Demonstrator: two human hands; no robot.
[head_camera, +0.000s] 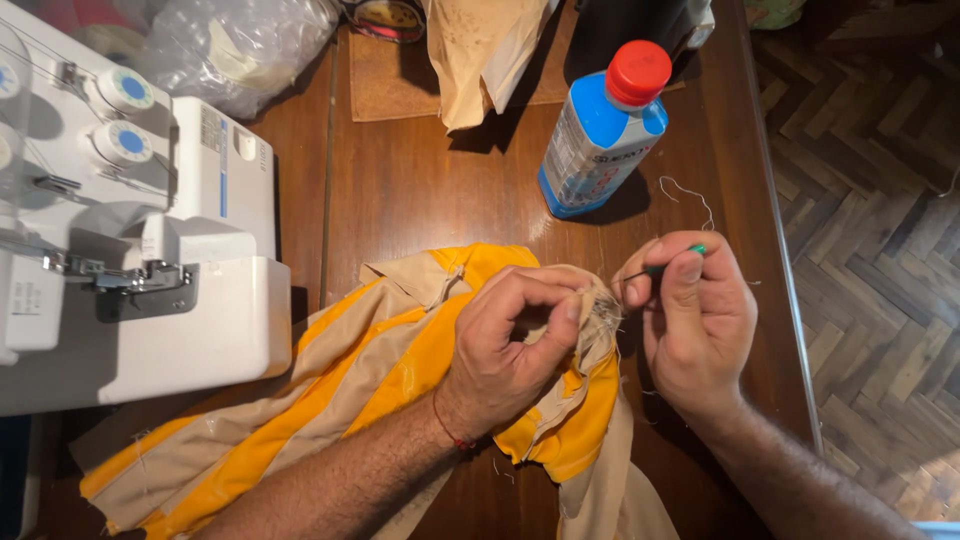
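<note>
Item: tan-and-yellow fabric piece (380, 370), lying on the desk (420, 190) at centre, right of the white sewing machine (140, 250). Left hand (510, 345) grip pinches its frayed seam edge; right hand (695, 320) grip clasps a slim green-handled tool (668, 264) against that seam. Stitches partly loosened, judging by stray threads; most seam untouched.

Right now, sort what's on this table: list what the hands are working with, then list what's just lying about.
In use:
- left hand, pinching the fabric edge
- right hand, holding the green tool
- yellow and tan fabric
- loose thread

Lying about:
- white sewing machine
- blue bottle
- plastic bag
- paper bag
</note>
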